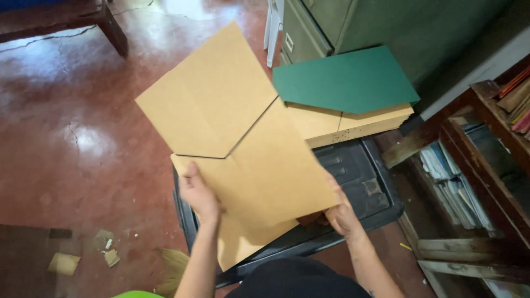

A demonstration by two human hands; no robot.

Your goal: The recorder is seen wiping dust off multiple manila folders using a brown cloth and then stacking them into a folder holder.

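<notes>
I hold a large brown paper envelope (232,138) up in front of me, its pointed flap folded across the upper left. My left hand (199,193) grips its lower left edge, thumb on top. My right hand (341,212) grips the lower right corner from the side. Behind it a stack of similar brown envelopes (353,124) lies on a black plastic bin lid (364,182), with a dark green sheet (345,80) on top of the stack.
A green metal filing cabinet (353,22) stands at the back right. A wooden shelf with books and papers (475,165) is on the right. The red floor (72,138) has paper scraps (63,264) and a broom head (174,265) at lower left.
</notes>
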